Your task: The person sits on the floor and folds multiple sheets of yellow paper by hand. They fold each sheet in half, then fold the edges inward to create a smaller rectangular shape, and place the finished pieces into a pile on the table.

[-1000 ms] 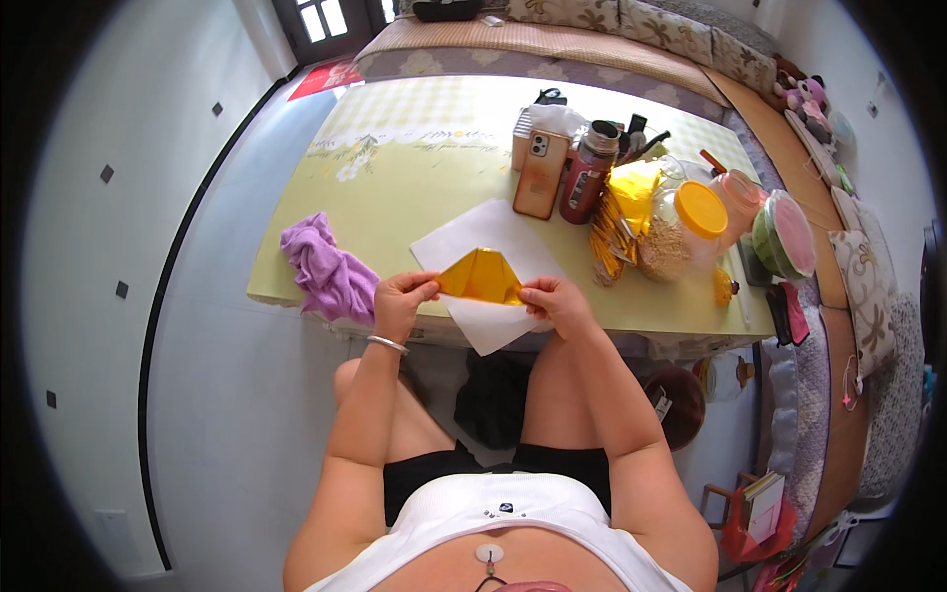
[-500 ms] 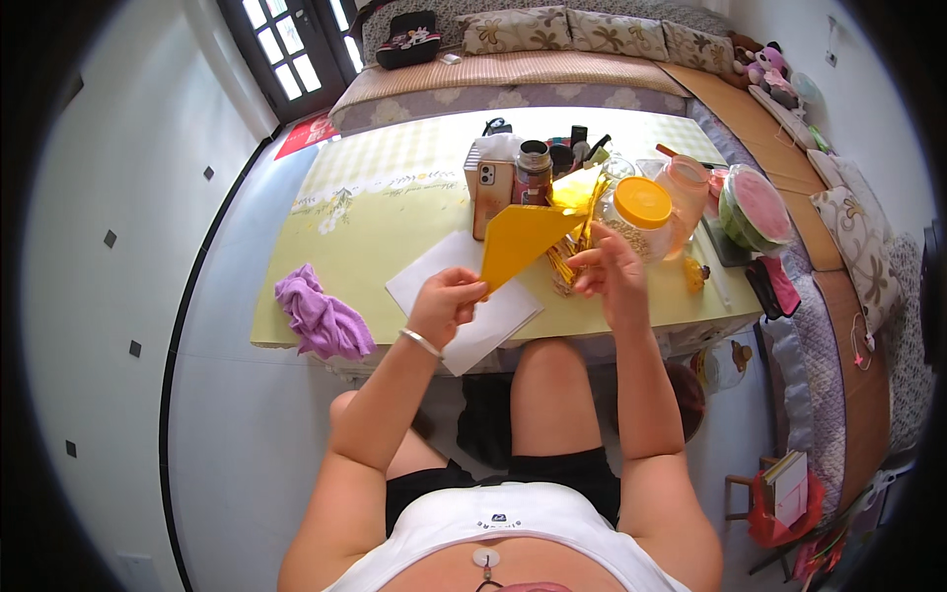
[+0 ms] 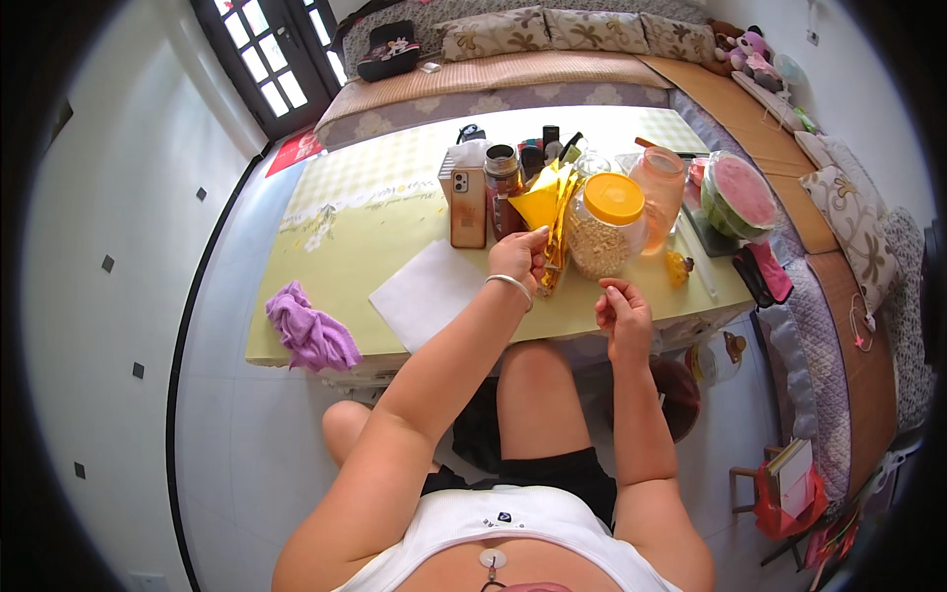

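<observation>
My left hand (image 3: 520,259) reaches over the table's near edge, fingers closed on the lower part of a folded piece of gold paper (image 3: 538,205). The piece leans against other shiny gold folded papers (image 3: 559,222), which stand in a bundle. My right hand (image 3: 623,314) hovers at the near edge with curled fingers, thumb and forefinger close together, and nothing shows in it. Just beyond it stands a clear jar of pale grains (image 3: 602,240) with a yellow lid. A white sheet of paper (image 3: 426,294) lies flat to the left of the bundle, partly under my left forearm.
An upright phone (image 3: 469,209), a dark flask (image 3: 504,170) and a tissue box (image 3: 452,163) stand behind my left hand. To the right are a pinkish jug (image 3: 659,187), a covered watermelon half (image 3: 738,197) and a yellow figurine (image 3: 678,266). A purple cloth (image 3: 311,331) hangs at the left edge.
My left hand has moved right and forward, bringing the gold paper piece from over the white sheet to the bundle. My right hand has drawn back toward me, its fingers now curled in.
</observation>
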`<state>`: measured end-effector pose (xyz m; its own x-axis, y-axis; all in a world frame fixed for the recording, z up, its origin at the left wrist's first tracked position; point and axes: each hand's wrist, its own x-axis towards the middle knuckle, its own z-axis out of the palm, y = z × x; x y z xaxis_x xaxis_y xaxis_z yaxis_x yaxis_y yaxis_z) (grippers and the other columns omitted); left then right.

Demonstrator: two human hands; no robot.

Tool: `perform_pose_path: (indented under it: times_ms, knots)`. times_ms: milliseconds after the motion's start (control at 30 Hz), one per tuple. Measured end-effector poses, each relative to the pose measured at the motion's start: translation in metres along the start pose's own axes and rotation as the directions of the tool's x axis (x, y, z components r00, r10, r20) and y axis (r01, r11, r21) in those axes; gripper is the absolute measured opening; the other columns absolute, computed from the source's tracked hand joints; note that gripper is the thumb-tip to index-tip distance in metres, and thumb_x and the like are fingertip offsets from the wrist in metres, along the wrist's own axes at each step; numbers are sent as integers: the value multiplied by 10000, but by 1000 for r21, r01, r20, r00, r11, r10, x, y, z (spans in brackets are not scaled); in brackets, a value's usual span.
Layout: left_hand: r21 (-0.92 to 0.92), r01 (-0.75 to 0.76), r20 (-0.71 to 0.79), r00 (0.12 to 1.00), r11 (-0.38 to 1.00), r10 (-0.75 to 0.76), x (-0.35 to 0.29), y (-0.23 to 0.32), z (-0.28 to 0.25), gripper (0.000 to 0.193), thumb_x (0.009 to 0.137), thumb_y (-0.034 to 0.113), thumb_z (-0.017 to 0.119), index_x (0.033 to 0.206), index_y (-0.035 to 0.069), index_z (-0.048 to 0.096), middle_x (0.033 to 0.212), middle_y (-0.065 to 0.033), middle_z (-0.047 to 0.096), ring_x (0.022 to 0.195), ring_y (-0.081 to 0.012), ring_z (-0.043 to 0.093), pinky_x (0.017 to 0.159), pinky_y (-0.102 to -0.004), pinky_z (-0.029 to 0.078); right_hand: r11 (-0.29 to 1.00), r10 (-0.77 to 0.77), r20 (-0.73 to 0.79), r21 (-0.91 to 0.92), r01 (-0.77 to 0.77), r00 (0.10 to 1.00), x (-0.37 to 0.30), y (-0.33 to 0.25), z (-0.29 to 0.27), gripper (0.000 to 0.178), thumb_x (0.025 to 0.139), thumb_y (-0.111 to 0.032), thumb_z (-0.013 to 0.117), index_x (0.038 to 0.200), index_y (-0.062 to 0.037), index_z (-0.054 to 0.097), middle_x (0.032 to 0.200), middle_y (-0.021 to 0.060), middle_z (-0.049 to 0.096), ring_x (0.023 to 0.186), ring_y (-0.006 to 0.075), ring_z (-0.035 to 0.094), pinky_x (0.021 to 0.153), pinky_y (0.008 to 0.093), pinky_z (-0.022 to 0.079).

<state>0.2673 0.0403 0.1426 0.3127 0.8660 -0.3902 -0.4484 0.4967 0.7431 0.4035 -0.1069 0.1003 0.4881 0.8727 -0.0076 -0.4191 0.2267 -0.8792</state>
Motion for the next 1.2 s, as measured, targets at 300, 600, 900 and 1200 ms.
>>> perform_pose_path:
  times_ms: [300,600,900,1200]
  knots:
    - [143,44,-19,999,989,-41,4,13,-3,173,837,95,791,771,91,631,663,26,542,508,-71,423,434,-236,282,996,51,138,-85,-39,989,-5,31,37,127,1016,-100,548,1055,-50,658,729,11,646,545,59,538,502,199,404]
    - [545,-274,79,958,792,277,0,32,-59,176,847,158,796,888,15,702,780,-63,717,567,-89,593,484,-230,442,905,-12,320,-399,146,947,-12,63,50,180,966,-59,595,1134,-32,651,823,69,688,660,135,624,599,244,494]
    - [917,-384,370,724,-105,583,-71,24,-229,183,834,184,755,912,21,729,1052,-143,730,991,-312,676,873,-404,529,65,21,900,-436,898,436,-14,100,89,565,736,-74,778,1282,-112,634,1410,88,587,1329,315,522,1078,444,452]
    - [853,-491,515,736,-177,440,-90,28,-279,378,922,343,693,1133,30,715,1283,-146,670,1320,-296,539,1137,-481,356,138,-6,912,-406,904,410,-9,134,92,248,832,-60,631,1077,-73,668,1247,90,674,1230,278,614,1020,434,490]
